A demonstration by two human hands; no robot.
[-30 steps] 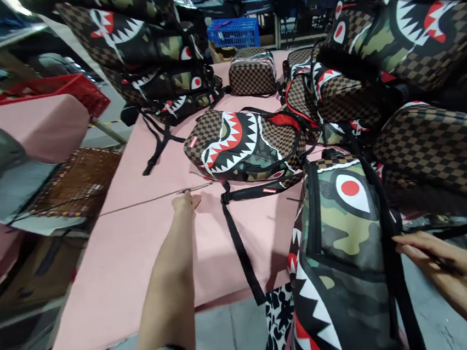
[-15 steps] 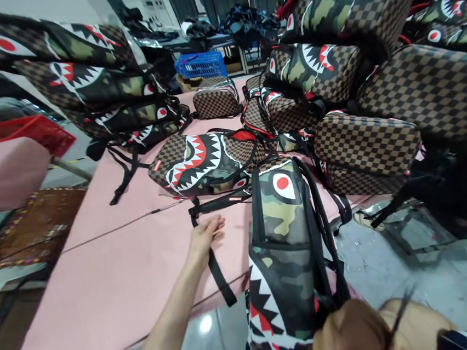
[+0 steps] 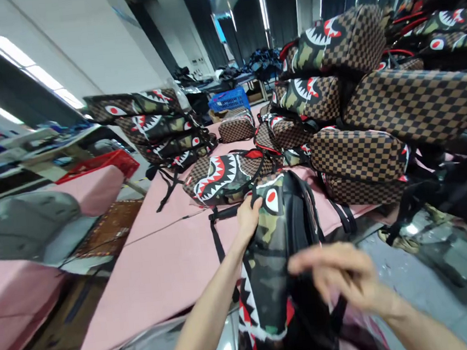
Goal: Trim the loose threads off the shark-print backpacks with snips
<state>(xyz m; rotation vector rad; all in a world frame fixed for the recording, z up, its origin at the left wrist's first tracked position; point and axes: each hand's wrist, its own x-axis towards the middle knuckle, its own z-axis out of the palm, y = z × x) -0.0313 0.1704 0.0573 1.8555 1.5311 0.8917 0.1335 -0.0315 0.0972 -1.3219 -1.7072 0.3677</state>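
A camouflage backpack (image 3: 272,259) with a shark mouth and a red eye hangs off the near edge of the pink table (image 3: 155,265). My left hand (image 3: 249,217) grips its top left side near the eye. My right hand (image 3: 342,277) hovers over the backpack's lower right side, smeared by motion, fingers bent; what it holds, if anything, is unclear. Behind lies another shark-mouth backpack (image 3: 225,176) flat on the table, its black strap (image 3: 215,237) trailing toward me.
Stacks of brown checkered and shark backpacks rise at the right (image 3: 376,117) and at the back left (image 3: 158,127). A blue crate (image 3: 228,98) stands far behind. A red basket (image 3: 100,164) sits on a second pink table at the left. Grey floor lies at lower right.
My left hand moved from the table surface up onto the backpack's top. The right hand rose from below into view over the backpack. The camera tilted upward.
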